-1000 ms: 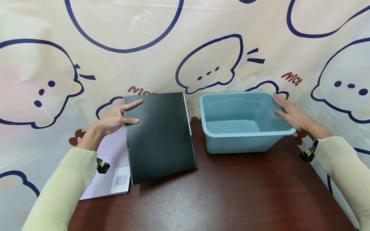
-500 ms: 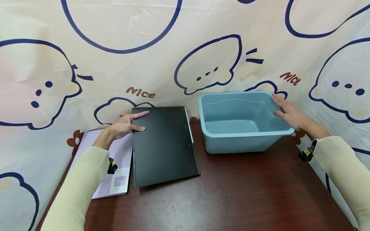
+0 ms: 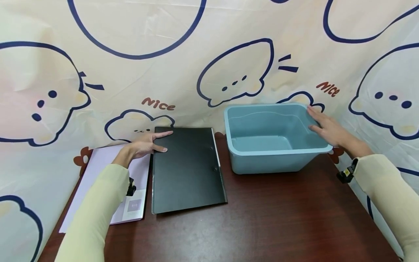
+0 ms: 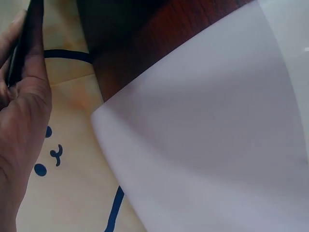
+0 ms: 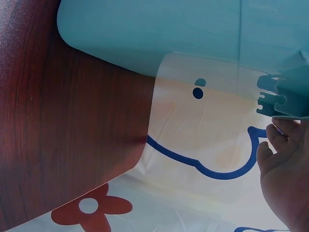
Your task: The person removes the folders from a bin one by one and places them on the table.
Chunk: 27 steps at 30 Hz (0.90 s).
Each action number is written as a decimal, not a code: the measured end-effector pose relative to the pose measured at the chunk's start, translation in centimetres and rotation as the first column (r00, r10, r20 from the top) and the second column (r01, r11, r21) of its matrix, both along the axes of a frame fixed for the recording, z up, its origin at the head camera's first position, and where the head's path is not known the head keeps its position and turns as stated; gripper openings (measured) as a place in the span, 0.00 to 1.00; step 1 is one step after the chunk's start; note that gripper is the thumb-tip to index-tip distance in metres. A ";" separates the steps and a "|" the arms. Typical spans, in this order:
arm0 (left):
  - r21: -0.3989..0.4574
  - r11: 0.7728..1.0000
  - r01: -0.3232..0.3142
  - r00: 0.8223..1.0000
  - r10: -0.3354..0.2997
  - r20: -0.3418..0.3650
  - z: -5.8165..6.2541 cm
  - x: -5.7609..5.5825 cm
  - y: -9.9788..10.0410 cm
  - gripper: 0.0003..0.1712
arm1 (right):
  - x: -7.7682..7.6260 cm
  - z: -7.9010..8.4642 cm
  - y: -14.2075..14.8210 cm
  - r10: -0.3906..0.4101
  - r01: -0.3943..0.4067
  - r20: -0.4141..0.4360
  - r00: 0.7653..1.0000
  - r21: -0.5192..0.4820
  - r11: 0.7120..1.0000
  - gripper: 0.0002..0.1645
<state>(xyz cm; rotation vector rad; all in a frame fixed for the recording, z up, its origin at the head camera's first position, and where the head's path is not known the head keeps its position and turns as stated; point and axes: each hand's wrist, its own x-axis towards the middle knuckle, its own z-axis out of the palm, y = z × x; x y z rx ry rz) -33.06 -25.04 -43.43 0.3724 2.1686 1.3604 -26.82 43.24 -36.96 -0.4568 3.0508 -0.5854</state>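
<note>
In the head view my left hand [image 3: 145,145] holds a black file folder [image 3: 188,174] by its upper left edge. Thumb and index finger lie over the cover; the other fingers are hidden beneath. The left wrist view catches the folder's dark edge [image 4: 24,41] between thumb and fingers. The folder lies low over the table, its spine side at right. At the right, my right hand [image 3: 332,129] grips the right rim of a blue plastic tub [image 3: 268,162], thumb on the inner side. In the right wrist view its fingers [image 5: 280,137] curl under the rim from outside.
A lilac folder [image 3: 104,160] with a pale label lies flat at the left, partly under my left forearm. Dark brown tabletop [image 3: 255,218] stretches in front of the tub. A cartoon-printed sheet [image 3: 229,22] covers the wall behind and both sides.
My left hand has lowered the black folder and brought it toward the right, off the lilac folder. The right hand stays at the tub's rim.
</note>
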 end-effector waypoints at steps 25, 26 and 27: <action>-0.165 0.985 -0.041 0.996 0.027 -0.085 -2.1 0.3 0.4 0.52 | 0.0 0.0 -0.2 -0.002 0.002 -0.016 1.000 -0.010 1.000 0.43; -0.169 0.985 -0.044 0.996 0.030 -0.087 -2.1 0.4 0.4 0.52 | 0.1 0.0 -0.2 -0.003 0.003 -0.017 1.000 -0.008 1.000 0.43; -0.172 0.984 -0.049 0.996 0.034 -0.088 -2.1 0.4 0.4 0.52 | 0.1 0.0 -0.2 -0.003 0.003 -0.019 1.000 -0.007 1.000 0.43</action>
